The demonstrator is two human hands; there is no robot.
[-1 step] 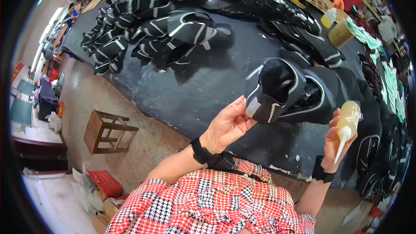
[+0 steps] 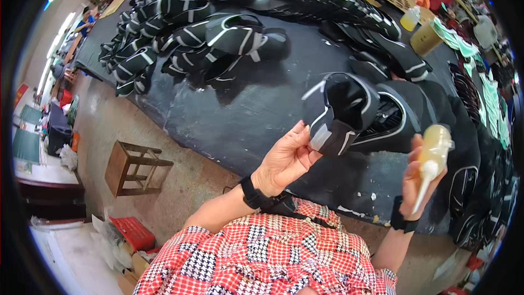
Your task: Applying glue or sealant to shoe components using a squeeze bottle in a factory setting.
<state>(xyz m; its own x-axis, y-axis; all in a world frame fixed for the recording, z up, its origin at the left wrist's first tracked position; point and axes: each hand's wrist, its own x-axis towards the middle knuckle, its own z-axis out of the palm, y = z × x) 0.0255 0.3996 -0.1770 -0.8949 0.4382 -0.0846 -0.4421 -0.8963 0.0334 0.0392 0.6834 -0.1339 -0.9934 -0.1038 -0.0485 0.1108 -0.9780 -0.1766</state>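
The left hand (image 2: 286,158), near the middle of the frame, is pinching the lower left edge of a black piece (image 2: 345,104) between thumb and fingers. This piece is curling into an open loop with pale edging, and a grey patch is showing beside the fingertips. It is sitting right of centre, above the worktop (image 2: 234,114); whether its underside is resting there I cannot tell. Just to its right, a black panel (image 2: 382,143) is showing a pale-edged opening; whether the two are joined is not clear.

The right hand (image 2: 417,177), at the right of the frame, is grasping a squeeze bottle (image 2: 435,147) of yellowish liquid, its white nozzle (image 2: 421,188) slanting down toward the lower left. The nozzle tip is pointing away from the black piece and is touching nothing.

As for progress, the work on this piece seems to be partway: its loop is already taking shape, but no liquid is visibly leaving the nozzle, and whether any is already lying on the piece I cannot tell. At the upper left, a heap of looped black pieces (image 2: 185,35) is probably holding finished ones; along the upper centre, a fanned row (image 2: 327,11) is perhaps awaiting its turn.
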